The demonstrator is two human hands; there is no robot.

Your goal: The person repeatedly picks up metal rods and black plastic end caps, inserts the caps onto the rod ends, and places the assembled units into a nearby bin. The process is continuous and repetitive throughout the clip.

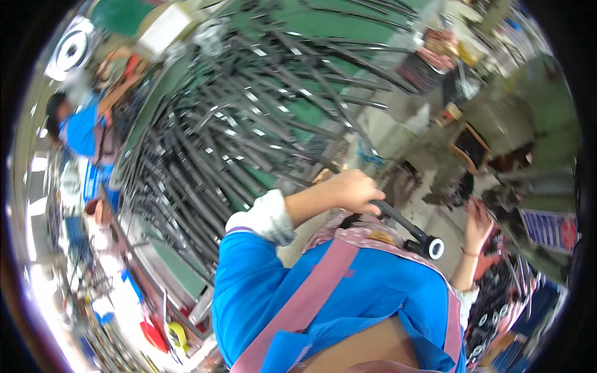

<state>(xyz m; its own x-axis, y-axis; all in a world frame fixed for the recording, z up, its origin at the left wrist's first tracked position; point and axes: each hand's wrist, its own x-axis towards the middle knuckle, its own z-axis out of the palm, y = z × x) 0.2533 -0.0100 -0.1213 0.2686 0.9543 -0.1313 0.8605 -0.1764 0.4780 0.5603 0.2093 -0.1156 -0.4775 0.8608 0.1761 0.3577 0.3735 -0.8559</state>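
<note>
My left hand [356, 191] is closed round a long black rod [401, 219]. The rod's near end carries a round black eye with a white ring [436, 248], close to my apron. Its far part runs up and left toward the heap of black rods [249, 130]. To the right, my right hand [477, 225] is raised beside the dark green machine [541, 124], its fingers stretched upward and somewhat apart. I see nothing held in it, though its fingertips are blurred against dark machine parts.
Many similar rods cover a green-topped table [323, 28]. A bin of black ringed parts [491, 317] stands at lower right. A small framed tray [469, 148] lies near the machine. At far left, another person in blue [81, 130] reaches over a bench.
</note>
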